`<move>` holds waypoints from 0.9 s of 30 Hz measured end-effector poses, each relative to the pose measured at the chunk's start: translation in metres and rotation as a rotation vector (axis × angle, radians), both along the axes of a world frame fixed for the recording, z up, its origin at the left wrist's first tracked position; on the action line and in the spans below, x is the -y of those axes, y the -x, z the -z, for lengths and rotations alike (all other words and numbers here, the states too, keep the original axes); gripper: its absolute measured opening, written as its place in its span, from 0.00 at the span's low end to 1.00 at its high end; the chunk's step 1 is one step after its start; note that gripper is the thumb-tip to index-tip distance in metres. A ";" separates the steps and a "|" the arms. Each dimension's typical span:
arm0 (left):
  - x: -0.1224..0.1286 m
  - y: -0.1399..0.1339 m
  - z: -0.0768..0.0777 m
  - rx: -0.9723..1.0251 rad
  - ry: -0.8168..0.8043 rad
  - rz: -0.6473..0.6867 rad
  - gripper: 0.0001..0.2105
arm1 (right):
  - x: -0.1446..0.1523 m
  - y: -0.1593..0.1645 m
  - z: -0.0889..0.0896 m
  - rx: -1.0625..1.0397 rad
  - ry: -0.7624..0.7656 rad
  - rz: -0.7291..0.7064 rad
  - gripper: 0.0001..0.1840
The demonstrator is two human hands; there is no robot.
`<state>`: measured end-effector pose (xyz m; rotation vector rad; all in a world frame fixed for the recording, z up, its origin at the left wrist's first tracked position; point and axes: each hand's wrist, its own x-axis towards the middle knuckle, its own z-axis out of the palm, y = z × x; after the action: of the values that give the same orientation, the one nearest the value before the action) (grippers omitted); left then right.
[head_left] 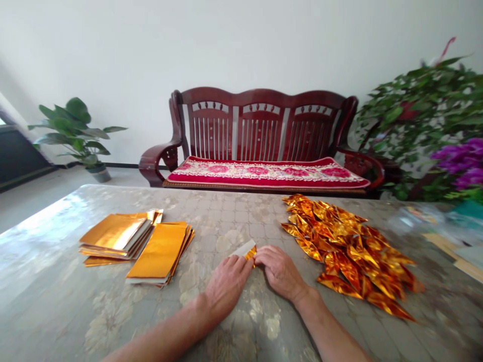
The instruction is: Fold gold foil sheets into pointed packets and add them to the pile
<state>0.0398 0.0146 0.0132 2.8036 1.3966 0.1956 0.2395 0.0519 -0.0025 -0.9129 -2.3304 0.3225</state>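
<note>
A sheet of gold foil paper (249, 253), partly folded so its pale back shows, lies on the table between my hands. My left hand (231, 278) presses its fingers down on the paper's near side, covering much of it. From the right, my right hand (279, 269) pinches the paper's right end with fingers drawn together. Left of my hands are two stacks of flat gold foil paper, one nearer (158, 251) and one farther back (113, 234). To the right spreads a pile of folded gold foil ingots (339, 241) with pointed ends.
The table (211, 327) has a patterned, shiny cover. At its right lie clear plastic packaging (415, 218) and tan strips (451, 254). A dark red wooden bench (258, 136) stands beyond, between a potted plant (75, 130) and leafy greenery (418, 110) with purple flowers (462, 161).
</note>
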 end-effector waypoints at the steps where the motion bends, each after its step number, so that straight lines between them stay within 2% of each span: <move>1: 0.001 0.000 0.000 0.008 -0.001 -0.001 0.14 | 0.000 0.000 0.000 -0.005 0.007 0.009 0.22; 8: -0.006 0.011 0.000 0.036 -0.040 0.118 0.17 | 0.000 0.004 -0.005 0.076 -0.029 0.073 0.18; 12: -0.008 0.021 -0.006 0.073 -0.066 0.170 0.14 | 0.002 0.006 -0.007 0.134 -0.028 0.067 0.18; 16: -0.008 0.025 -0.007 0.176 -0.025 0.096 0.10 | 0.004 0.009 -0.010 0.169 0.000 0.073 0.16; 23: -0.022 0.023 0.002 0.391 0.133 -0.165 0.06 | 0.001 0.015 -0.006 0.087 0.122 0.132 0.11; 27: -0.030 0.025 0.004 0.467 0.207 -0.214 0.04 | -0.002 0.015 -0.003 0.047 0.192 0.220 0.12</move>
<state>0.0149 0.0445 0.0093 2.2438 1.4864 0.6203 0.2241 0.0541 0.0009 -1.2713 -2.2418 0.4417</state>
